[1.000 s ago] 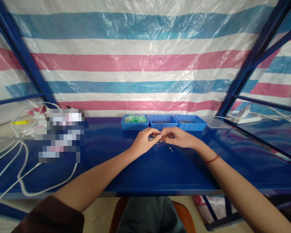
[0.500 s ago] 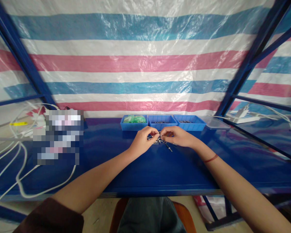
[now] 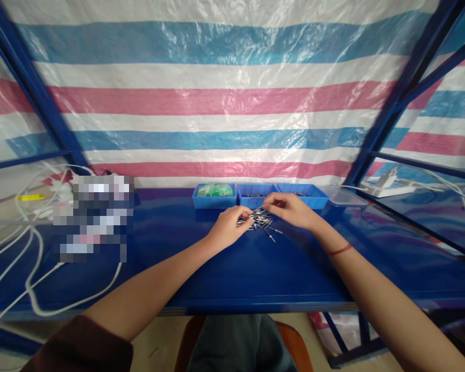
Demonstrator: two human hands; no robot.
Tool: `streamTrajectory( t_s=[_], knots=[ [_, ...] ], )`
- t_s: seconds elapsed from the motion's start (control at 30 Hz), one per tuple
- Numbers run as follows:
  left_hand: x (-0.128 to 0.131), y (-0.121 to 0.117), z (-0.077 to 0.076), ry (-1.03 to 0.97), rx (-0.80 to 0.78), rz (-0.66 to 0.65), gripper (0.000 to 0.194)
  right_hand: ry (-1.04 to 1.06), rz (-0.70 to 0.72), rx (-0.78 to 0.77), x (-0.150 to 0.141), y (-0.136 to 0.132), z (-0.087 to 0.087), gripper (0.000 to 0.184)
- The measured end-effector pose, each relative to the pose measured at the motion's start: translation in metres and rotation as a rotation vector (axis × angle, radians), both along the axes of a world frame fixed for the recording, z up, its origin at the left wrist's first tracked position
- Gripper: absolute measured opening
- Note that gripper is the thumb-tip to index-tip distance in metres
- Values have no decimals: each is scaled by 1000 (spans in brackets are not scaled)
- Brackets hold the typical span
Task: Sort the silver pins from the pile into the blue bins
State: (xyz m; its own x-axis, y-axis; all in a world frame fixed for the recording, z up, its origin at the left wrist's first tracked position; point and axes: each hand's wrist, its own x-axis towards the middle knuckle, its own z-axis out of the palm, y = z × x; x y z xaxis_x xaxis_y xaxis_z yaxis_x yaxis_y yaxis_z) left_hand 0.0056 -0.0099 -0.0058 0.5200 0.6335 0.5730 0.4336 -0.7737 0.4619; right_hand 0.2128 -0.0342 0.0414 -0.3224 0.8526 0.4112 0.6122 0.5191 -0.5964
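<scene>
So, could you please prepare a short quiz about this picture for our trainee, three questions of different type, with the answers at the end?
1. Multiple choice. In the row of three blue bins, which one has green contents?
A) the left one
B) the middle one
C) the right one

2. True or false: every metal piece in view is inside a bin.

3. Short answer. Which hand hides part of the right bin from the camera?

Key
1. A.
2. False: a pile of small metal pieces lies on the blue table, with the left hand at its edge.
3. The right hand.
</scene>
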Motion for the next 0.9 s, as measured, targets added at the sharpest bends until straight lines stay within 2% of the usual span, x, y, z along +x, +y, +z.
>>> streamTrajectory(
  t_s=[0.17,0.27,0.33,0.4,0.47,0.5,0.53,0.6,0.67,0.73,0.83,0.9],
  knots=[
    [-3,-2,-1,149,54,17,25,71,-519,224,44,15,-1,29],
    [-3,-3,-3,229,33,-3,31,18,-795,244,68,23,-11,32],
    [-3,-3,-5,280,22,-3,34,-105,-925,230,76,27,-18,34],
    [-4,-2,-5,326,21,-4,34,-217,-995,242,79,30,-23,37],
    [-4,0,-5,348,26,-17,33,-268,-966,278,76,31,-22,38],
    [-4,0,-5,349,31,-30,32,-278,-907,286,73,30,-20,36],
    [-4,1,-5,344,35,-43,30,-287,-810,274,70,29,-17,34],
    [-4,2,-4,325,41,-55,27,-312,-529,175,60,23,-10,29],
    [-4,2,-3,307,43,-49,22,-341,-244,4,47,16,-6,29],
    [-4,1,-2,299,45,-32,18,-368,-60,-157,33,10,-5,35],
    [-4,0,-1,300,53,-8,16,-391,20,-264,17,5,-9,45],
    [-5,-1,0,304,56,3,15,-388,26,-288,12,5,-11,40]
  ],
)
